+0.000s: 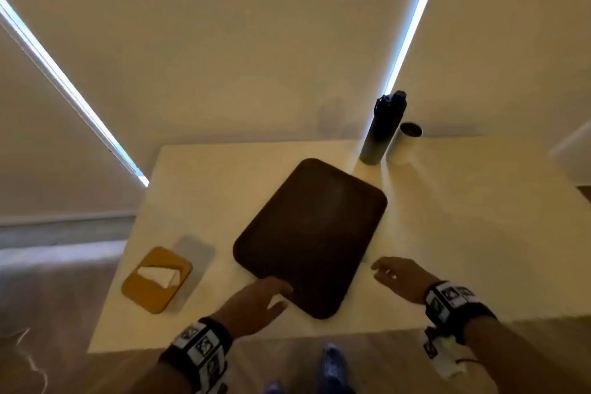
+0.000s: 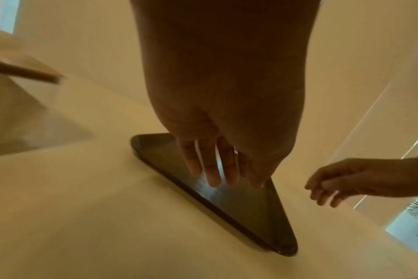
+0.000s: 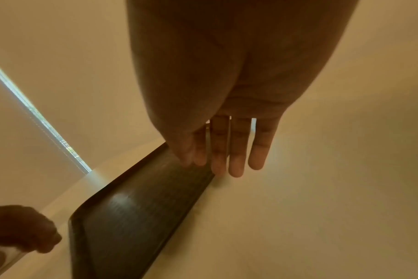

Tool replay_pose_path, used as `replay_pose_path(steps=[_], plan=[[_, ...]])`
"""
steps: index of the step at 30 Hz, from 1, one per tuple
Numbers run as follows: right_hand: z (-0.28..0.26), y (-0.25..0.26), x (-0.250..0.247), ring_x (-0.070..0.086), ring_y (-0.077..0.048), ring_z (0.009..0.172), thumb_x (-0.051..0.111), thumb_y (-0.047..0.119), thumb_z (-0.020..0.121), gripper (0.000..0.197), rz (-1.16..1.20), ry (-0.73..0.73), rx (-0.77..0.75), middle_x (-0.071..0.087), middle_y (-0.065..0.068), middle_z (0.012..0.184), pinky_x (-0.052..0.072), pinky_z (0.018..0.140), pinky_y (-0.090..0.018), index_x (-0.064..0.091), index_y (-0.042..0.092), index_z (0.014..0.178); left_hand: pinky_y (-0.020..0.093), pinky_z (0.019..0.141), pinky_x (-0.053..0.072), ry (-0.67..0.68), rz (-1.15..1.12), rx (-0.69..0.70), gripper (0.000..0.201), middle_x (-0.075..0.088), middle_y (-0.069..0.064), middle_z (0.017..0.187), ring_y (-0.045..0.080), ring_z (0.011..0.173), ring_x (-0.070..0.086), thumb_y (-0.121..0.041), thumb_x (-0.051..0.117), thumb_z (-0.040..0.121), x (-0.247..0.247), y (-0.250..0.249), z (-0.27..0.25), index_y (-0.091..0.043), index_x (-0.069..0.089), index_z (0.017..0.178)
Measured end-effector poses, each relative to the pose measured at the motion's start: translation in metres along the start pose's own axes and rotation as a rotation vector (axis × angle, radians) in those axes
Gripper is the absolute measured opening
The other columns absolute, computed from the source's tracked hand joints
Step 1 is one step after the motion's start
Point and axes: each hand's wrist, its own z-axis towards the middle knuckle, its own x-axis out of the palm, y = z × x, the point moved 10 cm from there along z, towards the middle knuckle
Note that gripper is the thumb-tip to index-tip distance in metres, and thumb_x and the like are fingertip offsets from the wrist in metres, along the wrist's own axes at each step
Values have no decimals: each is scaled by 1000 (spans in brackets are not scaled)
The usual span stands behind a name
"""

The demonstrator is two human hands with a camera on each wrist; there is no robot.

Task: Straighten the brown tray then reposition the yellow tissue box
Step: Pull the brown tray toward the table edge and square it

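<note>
**Both hands at the near end of the skewed tray**

The tray (image 1: 311, 233) lies flat near the middle of the table (image 1: 463, 233), set askew: its long sides run diagonally, with one corner pointing at the table's near edge and the opposite corner toward the far edge. The left hand (image 1: 256, 301) reaches over the tray's near left edge with fingers (image 2: 212, 169) straight and spread; they are released, gripping nothing, and lie over the tray's surface, though contact cannot be judged. The right hand (image 1: 398, 277) hovers just beside the tray's near right edge, apart from it in the head view, its fingers (image 3: 236, 151) relaxed and extended, holding nothing. The tissue box (image 1: 156, 280) sits near the table's left edge, well left of the left hand, with a white tissue showing in its slot. A bottle (image 1: 380, 128) and a cup (image 1: 404, 142) stand upright, side by side, at the far edge.
</note>
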Motion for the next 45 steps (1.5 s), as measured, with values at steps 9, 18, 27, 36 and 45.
replay_pose_path(steps=[9,18,27,36,45], plan=[[83,1,-19,57,-30,114,61,15,92,28,-231,-30,-245,58,-10,126,46,100,-44,63,17,120,37,105,42,102,55,22,56,48,0,140,18,123,49,-49,56,91,71,-53,95,-27,43,142],[122,4,-22,61,-31,102,56,4,93,32,-606,80,-471,65,-9,116,50,89,-45,68,20,118,39,101,45,50,-68,-52,55,47,8,138,26,122,50,-30,61,91,94,-57,113,-18,45,142],[114,23,-14,65,-29,83,72,-4,79,38,-625,-77,-708,70,-8,102,52,67,-39,70,17,111,36,88,52,4,-10,-47,54,56,7,127,25,106,60,-19,63,84,68,-39,100,-16,52,137],[122,69,-1,64,-31,75,74,-7,71,40,-474,-247,-672,69,-8,93,50,64,-39,72,17,103,37,82,53,-6,110,-117,47,54,0,130,21,109,57,-19,56,89,6,24,78,-27,52,135],[157,107,18,60,-29,98,61,1,88,39,-385,-240,-427,64,-6,112,50,80,-43,63,21,121,33,82,51,-32,219,-160,42,56,-4,131,21,114,55,-11,47,95,-53,86,90,-33,55,130]])
